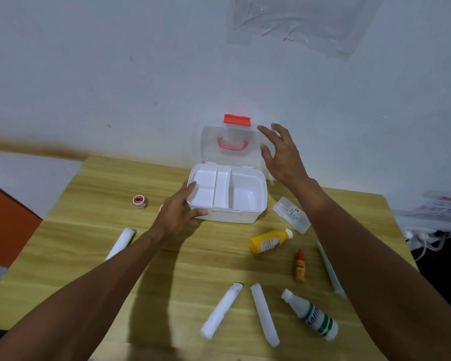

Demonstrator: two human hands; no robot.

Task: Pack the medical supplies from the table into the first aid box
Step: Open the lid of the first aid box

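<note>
The white first aid box (pixel 248 194) stands open at the table's far side, its clear lid (pixel 229 155) with a red handle and red latch leaning against the wall. A white divided tray sits in its left part. My left hand (pixel 179 208) holds the box's front-left corner, thumb along the front wall. My right hand (pixel 281 155) hovers with spread fingers at the lid's right edge. On the table lie a yellow bottle (pixel 270 241), a small red-capped bottle (pixel 300 265), a white bottle (pixel 311 315), three white gauze rolls (pixel 220 311) (pixel 264 313) (pixel 121 242), a tape roll (pixel 139 201) and a clear case (pixel 292 214).
The wooden table (pixel 89 230) stands against a pale wall. A long thin packet (pixel 328 267) lies near the right edge under my right forearm. Cables and a white device (pixel 425 230) sit beyond the table's right side. An orange surface (pixel 5 225) is at left.
</note>
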